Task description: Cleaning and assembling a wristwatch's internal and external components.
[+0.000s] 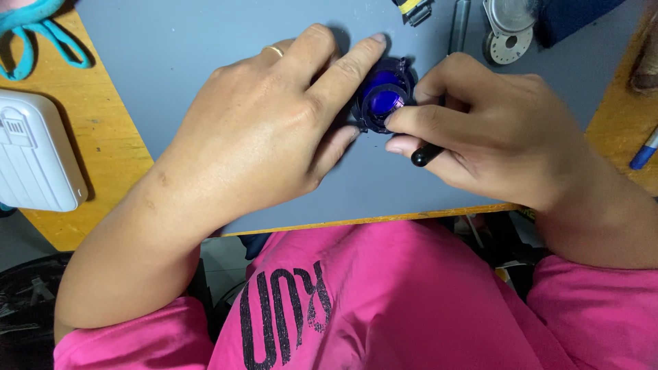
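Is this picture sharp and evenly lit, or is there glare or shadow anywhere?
Head view: soft, even light and mostly sharp; the left hand casts a faint shadow on the grey mat; the blue round part shows a pale sheen at its centre; the right hand holds a black tool; top-edge items are cropped.

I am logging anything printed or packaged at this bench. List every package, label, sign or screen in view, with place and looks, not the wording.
White case: left edge, on the wooden bench; rounded, ribbed plastic, with a small grey printed patch near its top corner.
Pink shirt: bottom of the view; black printed lettering across the front.
No packages, signs or screens show; both hands cover a small blue round part on the grey mat.
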